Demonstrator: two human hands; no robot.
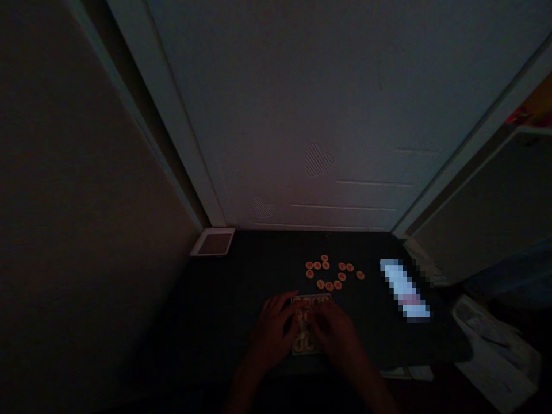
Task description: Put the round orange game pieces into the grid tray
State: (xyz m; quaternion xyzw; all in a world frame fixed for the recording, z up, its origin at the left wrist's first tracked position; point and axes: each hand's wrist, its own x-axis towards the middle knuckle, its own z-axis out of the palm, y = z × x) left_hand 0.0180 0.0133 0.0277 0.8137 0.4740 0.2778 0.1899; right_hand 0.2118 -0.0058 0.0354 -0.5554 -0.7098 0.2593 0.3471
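Note:
A small shallow rectangular tray [311, 352] lies near the front of the dark table, with several pale round pieces [309, 343] inside it. Over its left side bends my left hand [273, 328], fingers curled inward. My right hand [334, 330] reaches across the tray's right side, its fingers drawn together at the middle. Both sets of fingertips meet close together over the pieces; what they pinch is hidden by the hands and the dim light. Beyond the tray, several loose round discs [329, 286] with reddish markings are scattered on the table.
A lit, pixelated phone-like screen [405, 290] rests on the table [241, 287] at right. A flat white-framed item [213, 241] sits at the back left corner. Behind stands a white panel [276, 115] with heart reliefs. Papers [495, 345] lie beyond the right edge.

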